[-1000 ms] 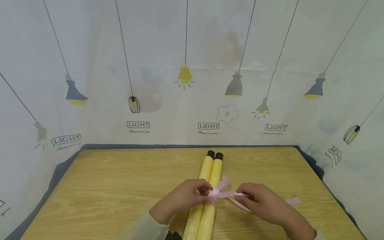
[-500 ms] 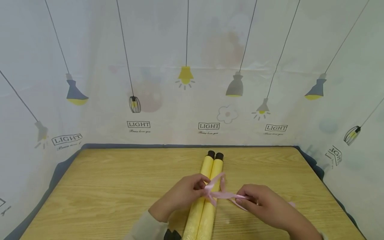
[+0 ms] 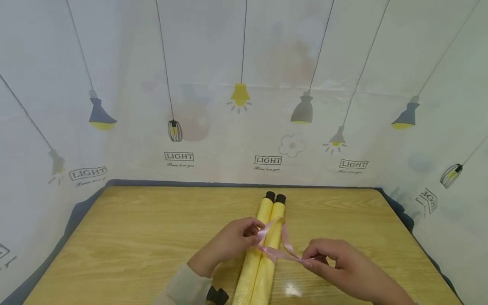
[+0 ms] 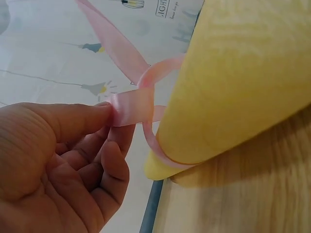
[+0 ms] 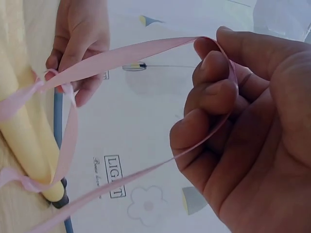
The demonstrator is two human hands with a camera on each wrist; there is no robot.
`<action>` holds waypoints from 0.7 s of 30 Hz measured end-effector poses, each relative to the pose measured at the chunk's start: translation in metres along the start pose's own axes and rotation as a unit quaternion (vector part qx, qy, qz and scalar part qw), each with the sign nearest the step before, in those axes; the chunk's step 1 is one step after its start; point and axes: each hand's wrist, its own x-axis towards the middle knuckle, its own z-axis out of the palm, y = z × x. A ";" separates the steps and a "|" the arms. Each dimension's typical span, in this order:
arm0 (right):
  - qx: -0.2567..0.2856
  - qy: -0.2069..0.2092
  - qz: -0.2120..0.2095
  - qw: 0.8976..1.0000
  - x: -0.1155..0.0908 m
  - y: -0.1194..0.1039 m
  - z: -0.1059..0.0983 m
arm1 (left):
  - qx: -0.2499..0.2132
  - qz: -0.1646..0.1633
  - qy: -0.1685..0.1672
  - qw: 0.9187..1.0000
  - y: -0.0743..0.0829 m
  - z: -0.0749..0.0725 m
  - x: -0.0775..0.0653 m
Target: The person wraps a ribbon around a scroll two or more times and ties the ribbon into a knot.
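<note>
Two long yellow rolls (image 3: 263,275) with black ends (image 3: 270,195) lie side by side on the table, pointing away from me. A pink satin ribbon (image 3: 284,255) is looped around their middle. My left hand (image 3: 232,241), at the left of the rolls, pinches a fold of ribbon (image 4: 131,108) between thumb and forefinger, close to where the strands cross. To the right, above the table, my right hand (image 3: 339,262) pinches another ribbon length (image 5: 126,57) between thumb and forefinger. That strand runs over its curled fingers and trails off below in the right wrist view.
The wood-grain table (image 3: 152,228) has a dark blue edge and stands against a pale curtain (image 3: 213,63) printed with hanging lamps. A small black object (image 3: 217,295) shows beside the left sleeve (image 3: 187,284).
My right hand has moved slightly down, drawing its strand lower. My left hand has shifted slightly up, and the gap between ribbon strands has widened. The ribbon tail at the right has left view.
</note>
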 end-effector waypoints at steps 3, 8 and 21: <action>0.001 0.002 -0.028 1.000 0.006 -0.003 0.004 | -0.008 0.002 0.003 1.000 -0.001 0.000 0.000; 0.000 0.006 -0.054 0.999 0.023 -0.004 0.013 | -0.028 -0.001 0.000 1.000 -0.004 0.001 0.002; -0.048 0.018 -0.073 0.996 0.057 0.011 0.026 | -0.007 0.005 -0.004 1.000 -0.007 -0.001 0.001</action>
